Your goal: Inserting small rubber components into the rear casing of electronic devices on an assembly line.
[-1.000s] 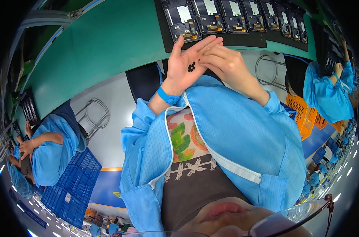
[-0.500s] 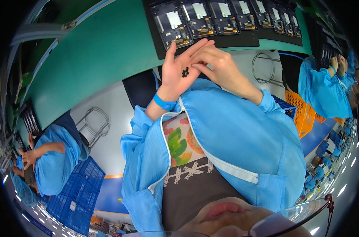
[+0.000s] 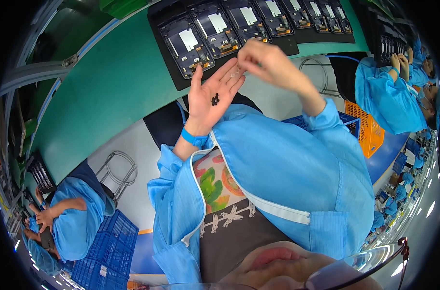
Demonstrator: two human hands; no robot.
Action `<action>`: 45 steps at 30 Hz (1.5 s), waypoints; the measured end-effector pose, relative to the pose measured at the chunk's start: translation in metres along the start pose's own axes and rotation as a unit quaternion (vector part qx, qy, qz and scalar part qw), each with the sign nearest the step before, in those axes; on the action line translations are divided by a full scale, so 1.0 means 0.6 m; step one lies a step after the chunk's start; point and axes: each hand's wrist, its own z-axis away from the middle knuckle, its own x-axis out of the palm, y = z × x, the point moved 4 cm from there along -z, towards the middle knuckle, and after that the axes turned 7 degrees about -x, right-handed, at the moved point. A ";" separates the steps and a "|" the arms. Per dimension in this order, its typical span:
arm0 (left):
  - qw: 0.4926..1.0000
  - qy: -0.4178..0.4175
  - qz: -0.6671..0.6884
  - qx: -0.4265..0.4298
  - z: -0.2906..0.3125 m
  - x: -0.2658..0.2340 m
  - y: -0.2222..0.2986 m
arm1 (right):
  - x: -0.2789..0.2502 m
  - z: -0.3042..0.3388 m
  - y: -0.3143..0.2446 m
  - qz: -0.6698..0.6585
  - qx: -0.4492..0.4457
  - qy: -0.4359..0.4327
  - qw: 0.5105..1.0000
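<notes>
My left hand [image 3: 211, 96] is palm up with its fingers stretched out. A small cluster of black round pieces [image 3: 215, 99] lies on its palm. A small, pale, see-through bit [image 3: 235, 74] shows near its fingertips; I cannot tell what it is. Just above those fingertips is my right hand [image 3: 266, 62], slightly blurred, thumb and fingers drawn together in a pinch. Whatever it pinches is hidden. Beyond both hands, several dark device housings [image 3: 219, 31] with white rectangles and orange ribbon parts stand in a row. The nearest housing [image 3: 183, 46] is beside my left fingertips.
The housings lie on a black mat [image 3: 290, 46] on the green bench [image 3: 104, 72]. Co-workers in blue sit at left [image 3: 72, 217] and right [image 3: 382, 96]. Blue crates [image 3: 106, 246], an orange crate [image 3: 367, 128] and a metal-framed stool [image 3: 118, 169] stand on the floor.
My right hand has lifted off the left palm and moved up towards the left fingertips. The pale bit now shows there. The black pieces stay on the palm; the whole view has shifted a little.
</notes>
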 end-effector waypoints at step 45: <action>0.999 -0.037 -0.008 0.004 0.009 0.005 -0.004 | -0.046 -0.049 0.111 0.089 0.014 -0.197 0.976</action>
